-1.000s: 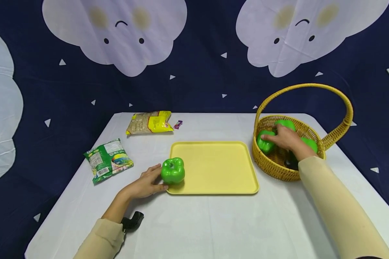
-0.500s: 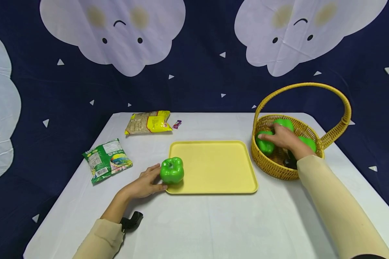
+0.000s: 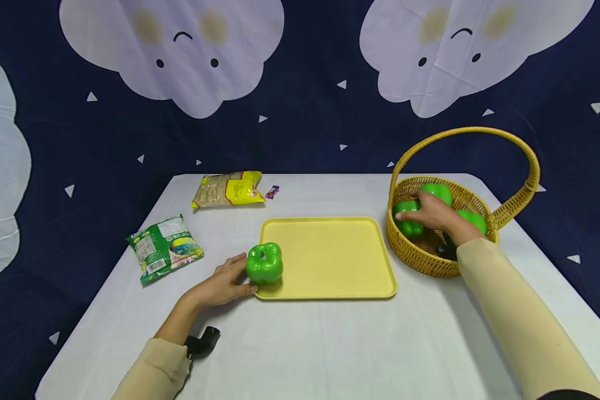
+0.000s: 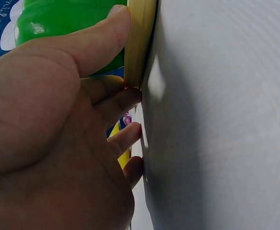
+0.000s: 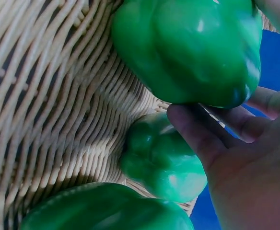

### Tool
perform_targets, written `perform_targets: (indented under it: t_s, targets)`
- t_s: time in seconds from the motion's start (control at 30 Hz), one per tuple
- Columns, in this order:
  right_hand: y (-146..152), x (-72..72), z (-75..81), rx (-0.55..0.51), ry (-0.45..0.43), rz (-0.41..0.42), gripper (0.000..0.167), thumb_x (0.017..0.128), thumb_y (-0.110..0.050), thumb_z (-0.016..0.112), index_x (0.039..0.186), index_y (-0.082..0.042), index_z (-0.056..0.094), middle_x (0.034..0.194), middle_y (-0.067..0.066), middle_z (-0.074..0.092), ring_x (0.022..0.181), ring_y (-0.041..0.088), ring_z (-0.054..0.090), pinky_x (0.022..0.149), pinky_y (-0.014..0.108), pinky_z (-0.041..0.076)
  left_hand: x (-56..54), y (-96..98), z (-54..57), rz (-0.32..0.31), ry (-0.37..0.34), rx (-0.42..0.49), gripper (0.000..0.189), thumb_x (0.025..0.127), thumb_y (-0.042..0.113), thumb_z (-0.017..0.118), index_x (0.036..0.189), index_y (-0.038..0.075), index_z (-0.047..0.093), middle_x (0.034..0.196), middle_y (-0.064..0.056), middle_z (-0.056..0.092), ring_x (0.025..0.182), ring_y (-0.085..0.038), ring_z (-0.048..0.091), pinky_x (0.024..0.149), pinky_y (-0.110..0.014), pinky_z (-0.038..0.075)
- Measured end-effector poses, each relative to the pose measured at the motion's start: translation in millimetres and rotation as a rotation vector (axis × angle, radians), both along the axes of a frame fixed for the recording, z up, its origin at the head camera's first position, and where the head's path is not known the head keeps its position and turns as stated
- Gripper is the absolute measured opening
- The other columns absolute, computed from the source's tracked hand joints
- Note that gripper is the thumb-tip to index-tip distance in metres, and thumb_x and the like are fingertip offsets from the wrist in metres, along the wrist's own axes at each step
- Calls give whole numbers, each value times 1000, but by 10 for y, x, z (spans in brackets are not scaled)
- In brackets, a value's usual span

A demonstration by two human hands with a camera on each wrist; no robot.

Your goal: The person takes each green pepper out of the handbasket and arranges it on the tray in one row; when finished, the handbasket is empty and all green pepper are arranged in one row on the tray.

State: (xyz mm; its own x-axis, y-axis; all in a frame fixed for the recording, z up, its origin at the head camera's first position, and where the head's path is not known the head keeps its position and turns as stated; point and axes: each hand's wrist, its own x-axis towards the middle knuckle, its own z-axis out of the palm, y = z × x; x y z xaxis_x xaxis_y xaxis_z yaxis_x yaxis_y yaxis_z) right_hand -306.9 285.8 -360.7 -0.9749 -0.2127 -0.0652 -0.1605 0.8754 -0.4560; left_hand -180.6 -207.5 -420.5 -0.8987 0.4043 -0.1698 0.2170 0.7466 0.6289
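Pepper, pinched by the right hand in the basket at right, might have slipped, being glossy; the left hand spread against the tray.

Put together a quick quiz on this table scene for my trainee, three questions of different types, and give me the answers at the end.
1. Count: how many glossy green bell peppers show inside the woven yellow-brown wicker basket?

2. True or false: a separate glossy green bell pepper is at the left end of the flat yellow rectangular tray, next to the person's left hand.

3. Fill in the blank: the person's ____ hand reaches into the basket.

Key: 1. Three. 2. True. 3. Right; the right hand is in among the peppers.
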Motion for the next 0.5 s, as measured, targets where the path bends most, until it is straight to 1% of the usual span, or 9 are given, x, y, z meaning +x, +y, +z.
perform_targets:
  t_s: [0.17,0.33,0.4,0.5]
  targets:
    - [8,-19,-13,-4,8,6,88,84,-46,67,140,10,29,128,33,46,112,41,48,95,54,40,-5,-8,-8,4,-6,6,75,85,40,67,148,15,32,155,-19,24,144,-42,13,110,-68,13]
    - [18,-20,-14,-10,3,15,85,84,-38,68,142,10,27,136,35,38,122,46,41,102,58,35,-7,-10,-19,0,-7,16,74,85,39,67,147,17,34,155,-18,25,144,-42,12,109,-69,12]
    - [24,-14,-14,-11,2,28,83,85,-33,67,141,11,27,135,35,38,122,46,41,101,59,35,-11,-11,-23,-4,-4,17,73,85,39,67,147,18,34,155,-19,25,144,-43,12,109,-70,12]
    - [27,-9,-20,-17,12,55,77,85,-26,66,141,11,28,132,33,41,116,43,45,99,58,38,-12,-6,-16,5,-10,17,74,85,39,67,147,18,33,155,-18,25,144,-42,12,110,-69,12]
